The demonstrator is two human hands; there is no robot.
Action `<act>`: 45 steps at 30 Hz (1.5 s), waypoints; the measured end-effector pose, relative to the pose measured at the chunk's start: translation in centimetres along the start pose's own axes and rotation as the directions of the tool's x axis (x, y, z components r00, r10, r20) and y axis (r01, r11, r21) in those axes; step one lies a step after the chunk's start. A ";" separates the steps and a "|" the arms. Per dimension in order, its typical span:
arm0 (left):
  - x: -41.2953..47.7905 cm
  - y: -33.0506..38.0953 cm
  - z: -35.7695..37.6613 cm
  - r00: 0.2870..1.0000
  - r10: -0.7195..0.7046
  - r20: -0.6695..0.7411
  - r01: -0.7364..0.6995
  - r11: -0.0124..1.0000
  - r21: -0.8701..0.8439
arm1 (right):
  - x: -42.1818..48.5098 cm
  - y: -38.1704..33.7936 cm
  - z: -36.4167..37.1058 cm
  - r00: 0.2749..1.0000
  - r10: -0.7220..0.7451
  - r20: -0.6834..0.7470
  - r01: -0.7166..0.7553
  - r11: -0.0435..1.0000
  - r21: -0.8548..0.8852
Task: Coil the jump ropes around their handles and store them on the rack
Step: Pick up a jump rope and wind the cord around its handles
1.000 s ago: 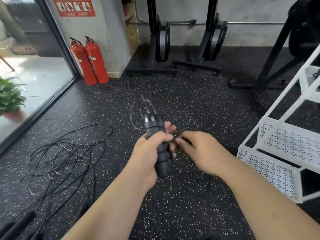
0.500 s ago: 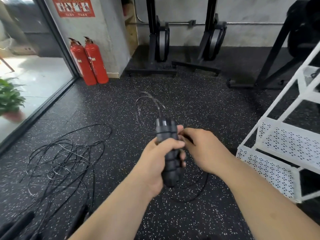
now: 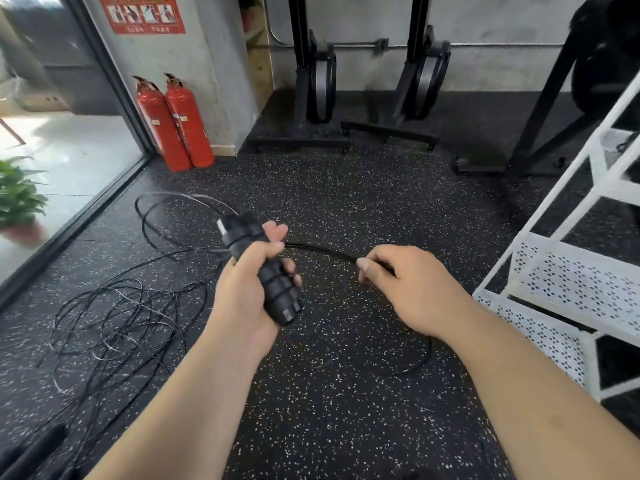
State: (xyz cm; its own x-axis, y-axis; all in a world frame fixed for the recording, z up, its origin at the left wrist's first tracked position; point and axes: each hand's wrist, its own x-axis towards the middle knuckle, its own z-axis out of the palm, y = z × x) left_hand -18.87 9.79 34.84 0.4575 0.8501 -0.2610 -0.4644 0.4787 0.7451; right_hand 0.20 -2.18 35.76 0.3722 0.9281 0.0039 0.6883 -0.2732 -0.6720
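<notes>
Black ribbed jump-rope handles (image 3: 263, 271), two of them bundled side by side, sit in my left hand (image 3: 246, 299) in front of my chest, above the floor. Their long axis runs on a slant: the upper ends point up, away from me and to the left, and the butt ends point down and to the right, towards me. A few turns of rope already lie round them. My left fingers are curled tight round the bundle, with the thumb laid across the front.

The thin black rope (image 3: 322, 250) leaves the bundle near my left thumb and runs in a shallow arc to my right hand (image 3: 405, 289), which pinches it between thumb and curled fingers, well apart from the left. Below the right hand, slack drops in a loop to the floor.

The black rubber floor with pale specks (image 3: 346, 393) carries a loose tangle of more black ropes (image 3: 121, 323) on my left. A white perforated metal rack (image 3: 571, 282) stands on my right. Two red fire extinguishers (image 3: 176, 123) stand by a grey wall, beside a glass door (image 3: 52, 133) with a green potted plant (image 3: 17, 199) beyond it.
</notes>
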 end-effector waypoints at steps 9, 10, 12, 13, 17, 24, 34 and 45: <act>-3.6 -4.7 2.9 0.951 -0.211 0.227 0.159 0.961 0.228 | 0.0 -0.3 1.2 1.000 -0.031 -0.002 0.031 0.995 -0.093; -3.2 -4.4 2.8 0.955 -0.192 0.228 0.139 0.963 0.230 | 0.0 -0.2 1.1 0.999 -0.034 0.011 0.034 0.995 -0.093; -2.2 -3.2 2.3 0.969 -0.140 0.203 0.096 0.972 0.216 | 0.0 0.0 0.7 0.999 -0.015 0.037 0.018 0.997 -0.081; -1.7 -2.5 2.0 0.980 -0.114 0.161 0.083 0.978 0.189 | 0.0 0.1 0.5 0.999 0.003 0.049 0.001 0.997 -0.075; -0.3 0.0 0.7 1.000 -0.031 0.005 0.031 1.000 -0.004 | -0.2 0.4 -0.4 0.998 0.017 0.055 -0.015 0.999 -0.040; -2.8 -3.1 2.4 0.967 -0.157 0.203 0.124 0.978 0.170 | 0.3 -0.3 0.7 0.998 -0.009 -0.056 0.006 0.998 -0.057; -0.5 -0.1 0.9 0.997 -0.021 0.074 0.018 0.999 0.045 | -0.1 0.1 -0.2 1.000 0.023 0.019 -0.021 0.996 -0.092; -3.0 -3.3 2.1 0.921 -0.218 0.322 0.143 0.960 0.241 | 0.2 -0.5 1.2 0.998 -0.040 -0.039 0.038 0.998 -0.048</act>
State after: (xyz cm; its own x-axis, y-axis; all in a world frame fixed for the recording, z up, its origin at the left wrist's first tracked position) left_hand -17.15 5.23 34.45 0.7670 0.6080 -0.2053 -0.1973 0.5278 0.8261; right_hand -0.83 -1.51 35.17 0.3686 0.9277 0.0595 0.7313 -0.2498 -0.6347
